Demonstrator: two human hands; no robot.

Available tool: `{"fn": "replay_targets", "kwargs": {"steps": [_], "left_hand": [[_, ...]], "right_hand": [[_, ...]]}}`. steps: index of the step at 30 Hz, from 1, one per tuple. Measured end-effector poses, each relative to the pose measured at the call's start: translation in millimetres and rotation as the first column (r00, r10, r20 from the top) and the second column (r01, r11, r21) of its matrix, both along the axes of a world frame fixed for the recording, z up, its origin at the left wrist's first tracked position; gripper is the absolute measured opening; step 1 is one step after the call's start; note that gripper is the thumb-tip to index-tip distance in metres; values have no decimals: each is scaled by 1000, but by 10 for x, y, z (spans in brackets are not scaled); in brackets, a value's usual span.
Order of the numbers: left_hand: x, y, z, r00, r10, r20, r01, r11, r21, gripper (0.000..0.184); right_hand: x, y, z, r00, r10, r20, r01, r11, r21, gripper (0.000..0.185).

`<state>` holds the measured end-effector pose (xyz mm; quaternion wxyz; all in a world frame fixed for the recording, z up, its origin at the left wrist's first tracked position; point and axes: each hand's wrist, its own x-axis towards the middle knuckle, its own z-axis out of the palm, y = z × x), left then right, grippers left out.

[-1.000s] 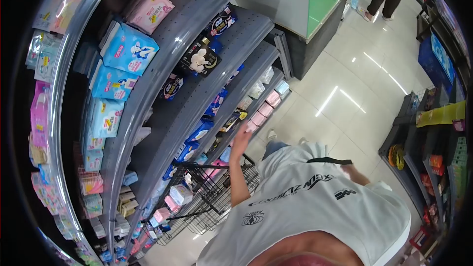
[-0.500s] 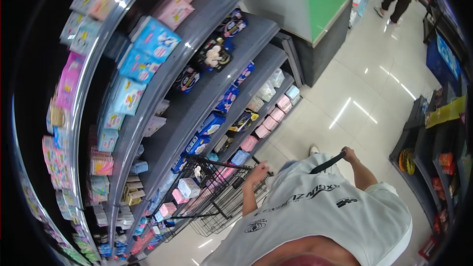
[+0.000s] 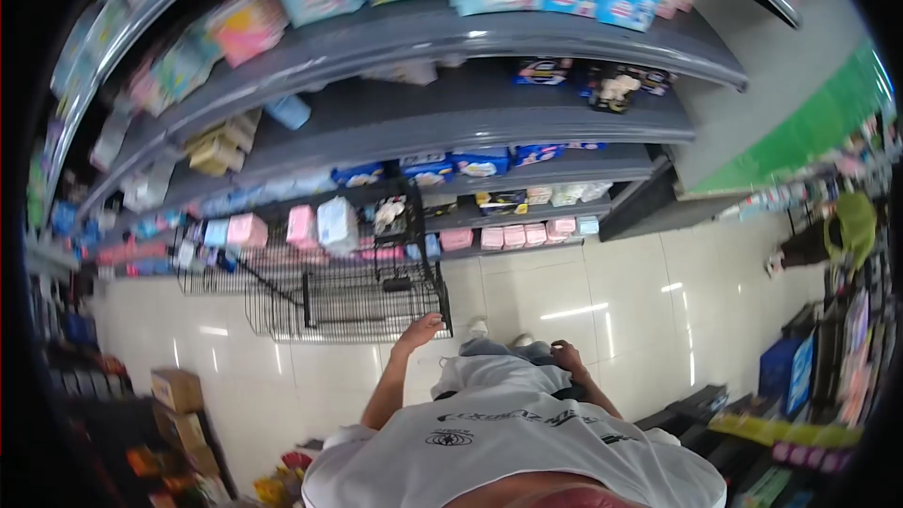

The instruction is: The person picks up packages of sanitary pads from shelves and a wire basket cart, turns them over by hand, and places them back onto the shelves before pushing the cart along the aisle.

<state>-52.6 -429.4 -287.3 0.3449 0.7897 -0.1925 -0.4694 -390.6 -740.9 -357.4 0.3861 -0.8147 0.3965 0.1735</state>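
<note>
My left hand (image 3: 421, 329) is beside the near right end of a black wire shopping cart (image 3: 376, 310), its fingers loosely apart and seemingly gripping nothing. My right hand (image 3: 567, 356) is curled at my right hip, near a dark strap (image 3: 572, 382) that shows only in part. Packages stand in the cart's upper part: a white and light-blue pack (image 3: 337, 226), a pink pack (image 3: 301, 228) and another pink pack (image 3: 247, 230). A black packet with a pale flower-like print (image 3: 389, 214) is at the cart's right end.
Curved grey shelves (image 3: 451, 127) with pastel and dark-blue packs run along the far side. A person in a green top (image 3: 851, 230) is at the right. Cardboard boxes (image 3: 177, 390) stand at the left, and a blue bin (image 3: 785, 372) is at the right.
My view has swung left, so the shelves and cart now lie straight ahead. My right hand has lowered from a raised strap to my hip. My left hand stays by the cart.
</note>
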Motion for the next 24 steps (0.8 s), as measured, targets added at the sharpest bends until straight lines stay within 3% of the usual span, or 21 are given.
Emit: {"fn": "replay_targets", "kwargs": {"steps": [1,2,3,4,6,7,8,9,10,12,13,16,17,19,21,24], "left_hand": [[-98,172,-113,978,104,-180,-118,990,-71,42],[-209,404,-245,972,146,-184,-162,984,-74,42],[-350,683,-408,867,328,-376,-381,922,-73,36],[-507,971,-618,694,465,-550,-575,817,-35,31],[-866,1605,-1322,673,662,-329,-669,735,111,20],[-1135,1814,-1695,757,650,66,-648,732,211,17],[-1361,1957,-1859,749,500,435,-647,694,316,19],[-1580,2202,-1748,653,755,49,-740,623,254,17],[-1821,2352,-1569,421,834,-356,-827,515,228,16],[-2124,2159,-1153,253,921,-296,-701,386,600,20],[-2296,2205,-1042,307,903,-302,-661,430,615,20],[-2666,2351,-990,662,714,-227,-605,688,400,18],[-2710,2379,-956,745,646,-167,-565,743,359,18],[-2757,2405,-863,819,565,-97,-509,795,330,17],[-2728,2416,-829,862,504,-50,-468,831,299,16],[-2566,2502,-828,896,444,2,-428,862,270,15]], "right_hand": [[82,5,151,997,-49,60,47,998,39,30],[115,-4,226,998,-5,57,3,999,36,30],[93,-20,257,975,-214,59,190,941,281,30],[40,-53,261,912,-410,0,355,788,503,30],[-65,-110,56,939,-340,-49,323,826,461,30],[-114,-112,42,942,-329,-68,322,829,456,28],[-209,-131,-13,943,-320,-89,325,832,449,27],[-323,-165,-274,948,-317,-30,288,812,508,23],[-354,-152,-24,970,-237,60,164,813,558,21],[-251,73,-5,962,-273,-23,258,876,406,23],[-323,186,23,963,-266,-32,255,873,415,23],[-327,590,15,969,-239,57,202,906,371,27],[-399,712,3,994,-110,22,98,946,309,27],[-687,906,-190,982,189,27,-191,964,188,27],[-1055,1036,-422,901,426,80,-431,899,77,26],[-1265,1086,-632,901,434,8,-431,893,128,24]]}}
